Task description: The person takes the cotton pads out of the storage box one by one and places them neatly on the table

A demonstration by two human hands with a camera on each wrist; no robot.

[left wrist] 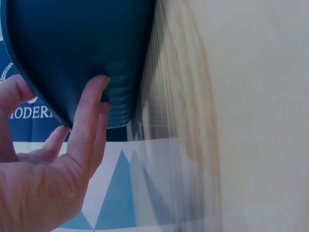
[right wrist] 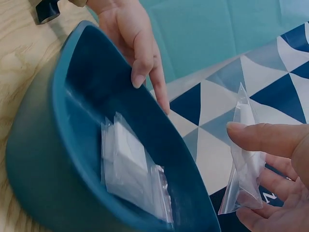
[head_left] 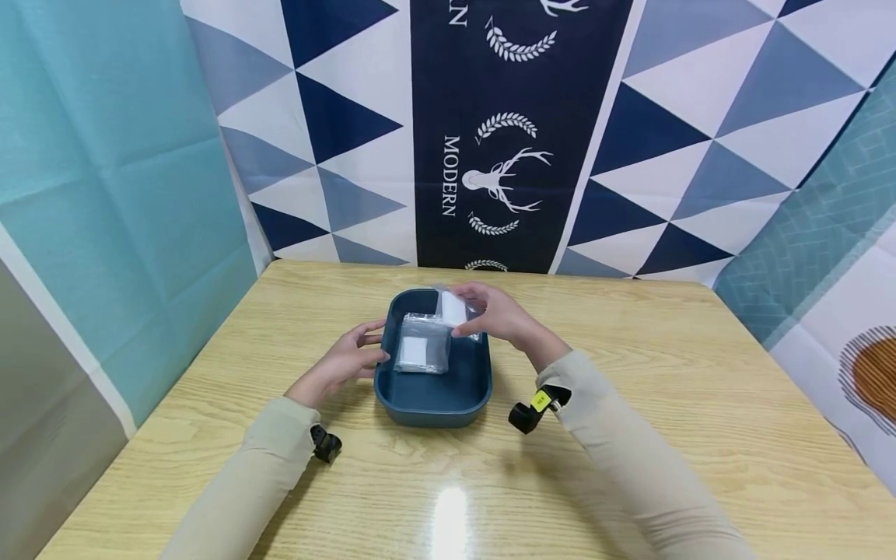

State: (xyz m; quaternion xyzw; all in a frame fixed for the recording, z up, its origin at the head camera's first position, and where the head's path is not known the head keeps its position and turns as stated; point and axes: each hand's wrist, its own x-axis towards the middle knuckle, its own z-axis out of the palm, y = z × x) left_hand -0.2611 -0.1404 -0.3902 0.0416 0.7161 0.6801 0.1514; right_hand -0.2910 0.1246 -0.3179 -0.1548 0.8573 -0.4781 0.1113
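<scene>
A dark blue rectangular plastic basin (head_left: 432, 418) stands on the table. My left hand (head_left: 343, 362) holds its left rim, thumb over the edge and fingers against the outer wall (left wrist: 58, 53). Above the basin's far right corner, my right hand (head_left: 500, 315) pinches a small clear zip bag (right wrist: 247, 164) with something flat and white inside. More clear bags (head_left: 424, 350) lie on the basin's floor, overlapping, with a white piece showing through the plastic. In the right wrist view, the held bag is raised apart from the bags in the basin (right wrist: 128, 166).
The pale wood table (head_left: 630, 373) runs around the basin on all sides. Behind it hangs a patterned cloth (head_left: 518, 194) with triangles and a deer head. A turquoise cloth (head_left: 140, 194) covers the left side. Black cameras (head_left: 526, 418) are strapped to both wrists.
</scene>
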